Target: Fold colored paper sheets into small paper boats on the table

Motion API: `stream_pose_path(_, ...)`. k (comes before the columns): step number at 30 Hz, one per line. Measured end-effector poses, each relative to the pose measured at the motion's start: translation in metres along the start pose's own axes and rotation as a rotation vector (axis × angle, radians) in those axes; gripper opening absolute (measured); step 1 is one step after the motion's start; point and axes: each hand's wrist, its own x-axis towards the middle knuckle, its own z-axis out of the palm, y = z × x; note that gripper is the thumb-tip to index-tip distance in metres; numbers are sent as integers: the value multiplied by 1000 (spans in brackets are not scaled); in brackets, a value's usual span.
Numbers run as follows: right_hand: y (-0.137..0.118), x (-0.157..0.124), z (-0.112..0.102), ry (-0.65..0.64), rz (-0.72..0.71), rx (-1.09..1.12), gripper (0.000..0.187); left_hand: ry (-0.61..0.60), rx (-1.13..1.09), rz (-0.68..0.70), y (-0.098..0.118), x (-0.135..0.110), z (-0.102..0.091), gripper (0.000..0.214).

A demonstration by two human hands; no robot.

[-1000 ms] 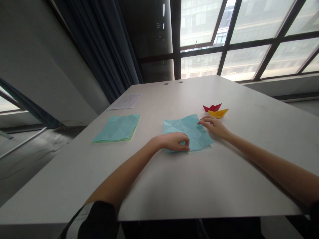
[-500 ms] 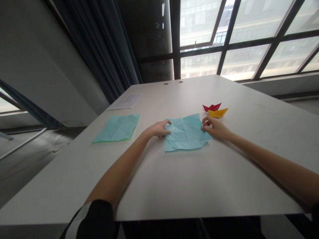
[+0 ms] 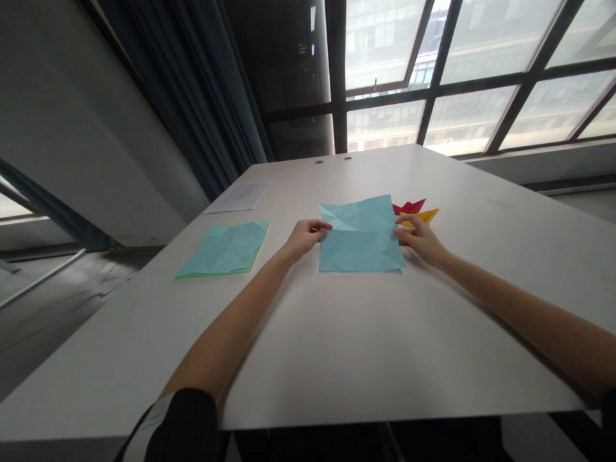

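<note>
A creased light-blue sheet of paper (image 3: 360, 240) is raised off the table top in front of me, with a fold line running across its middle. At its left edge, my left hand (image 3: 304, 239) pinches the paper between thumb and fingers. My right hand (image 3: 419, 240) is closed at the right edge, its fingertips on the sheet. Just behind those fingers lie a yellow paper boat (image 3: 428, 217) and a red paper boat (image 3: 410, 207), both partly covered.
To the left lies a stack of creased blue and green paper (image 3: 224, 249). Farther back is a white printed sheet (image 3: 238, 197) near the left edge of the white table (image 3: 308, 359). A dark blue curtain (image 3: 192, 83) and windows stand beyond.
Both hands have lifted the blue sheet; it was lying nearly flat and now tilts up towards me, its far edge higher and partly covering the red boat.
</note>
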Motion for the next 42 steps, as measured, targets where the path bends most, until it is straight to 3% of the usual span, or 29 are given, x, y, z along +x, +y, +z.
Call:
stream_pose_path(2,0,-1,1,-37,-5,-28,33,2,-17,15,-3,2,-1,27)
stream_pose_path(14,8,4,-9,45,-19,-105,48,49,-47,49,-6,5,-7,38)
stream_pose_path(23,4,4,-8,223,-190,-420,31,172,392,181,-3,8,-14,27)
stream_pose_path(26,6,5,-7,216,-205,-351,31,159,391,214,-3,9,-13,26)
stream_pose_path(32,6,8,-7,258,-191,-188,31,113,176,229,-3,10,-10,26)
stream_pose_path(36,1,7,-6,256,-142,-57,32,85,93,144,0,9,-9,24)
stream_pose_path(39,0,4,-3,176,-31,-71,37,36,315,35,0,4,-6,20)
stream_pose_path(42,2,1,2,120,13,-245,37,97,760,143,1,-6,8,27)
